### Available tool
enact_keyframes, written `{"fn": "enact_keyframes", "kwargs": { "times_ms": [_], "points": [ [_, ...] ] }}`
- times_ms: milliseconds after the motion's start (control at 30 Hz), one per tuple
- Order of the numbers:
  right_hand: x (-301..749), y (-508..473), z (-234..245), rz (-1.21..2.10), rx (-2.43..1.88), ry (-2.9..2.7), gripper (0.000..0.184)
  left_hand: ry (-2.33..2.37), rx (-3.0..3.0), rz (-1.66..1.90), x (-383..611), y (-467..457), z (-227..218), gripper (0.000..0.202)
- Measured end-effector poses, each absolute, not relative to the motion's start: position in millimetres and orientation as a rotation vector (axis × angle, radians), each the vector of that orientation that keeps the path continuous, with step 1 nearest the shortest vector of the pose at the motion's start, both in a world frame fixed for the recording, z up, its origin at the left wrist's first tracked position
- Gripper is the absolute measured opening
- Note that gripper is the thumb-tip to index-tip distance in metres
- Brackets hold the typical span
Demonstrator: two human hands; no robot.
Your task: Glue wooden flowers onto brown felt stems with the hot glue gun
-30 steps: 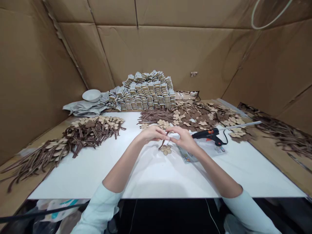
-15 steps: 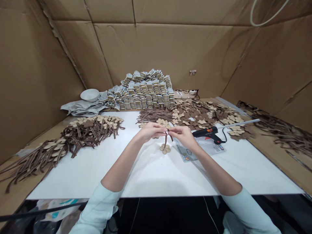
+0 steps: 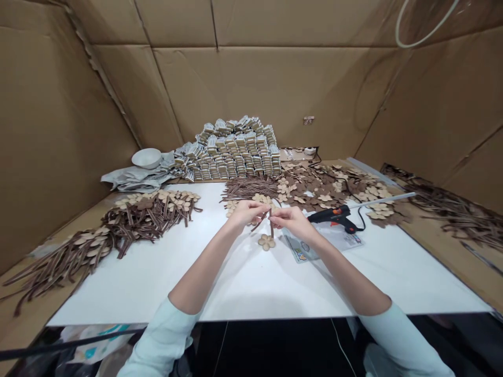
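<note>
clock centred on the hands, twelve at the far wall.

- left hand (image 3: 251, 212): thumb and fingertips closed in a pinch on a brown strip (image 3: 272, 229).
- right hand (image 3: 293, 220): fingertips likewise closed on the strip, facing the left; a two-sided grip, presumably for control of something so thin and limp.
- brown strip: at clock centre, held above the worktop (image 3: 236, 285); one length slants towards eight, another hangs straight down. one folded piece or two, cannot be told.
- beige flower shape (image 3: 266, 242): single, at six, just below the hands; the hanging length comes down to its upper edge, joined or not being unclear. its place seems chosen for easy sight.
- glue gun (image 3: 334, 215): black and orange, at three, grip turned outward, likely to suit the right hand; lies over a clear packet (image 3: 314, 248), perhaps to spare the white surface.
- strip bundle (image 3: 251, 187): at eleven, near, sorted roughly lengthwise.
- flower heap (image 3: 326, 183): brown and beige, at two, apparently kept within reach.
- strips with flowers (image 3: 145, 214): piled at nine, well apart from the loose stock.
- stacked small blocks (image 3: 236, 152): at eleven, farther.
- white bowl (image 3: 146, 158): at ten, upon grey bags (image 3: 135, 178).
</note>
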State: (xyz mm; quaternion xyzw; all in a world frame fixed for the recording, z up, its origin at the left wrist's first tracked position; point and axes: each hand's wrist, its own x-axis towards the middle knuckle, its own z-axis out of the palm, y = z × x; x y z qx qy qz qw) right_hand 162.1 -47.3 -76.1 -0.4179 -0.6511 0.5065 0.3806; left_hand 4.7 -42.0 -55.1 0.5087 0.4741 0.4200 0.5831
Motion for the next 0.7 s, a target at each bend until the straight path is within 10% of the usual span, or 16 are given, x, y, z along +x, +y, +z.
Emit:
{"fn": "enact_keyframes", "kwargs": {
  "times_ms": [700],
  "points": [
    [173.9, -47.2, -60.5, 1.234, -1.147, -1.618, 0.026, 1.139, 1.192, 1.074, 15.9, -47.7, -57.5, 0.046]
  ]
}}
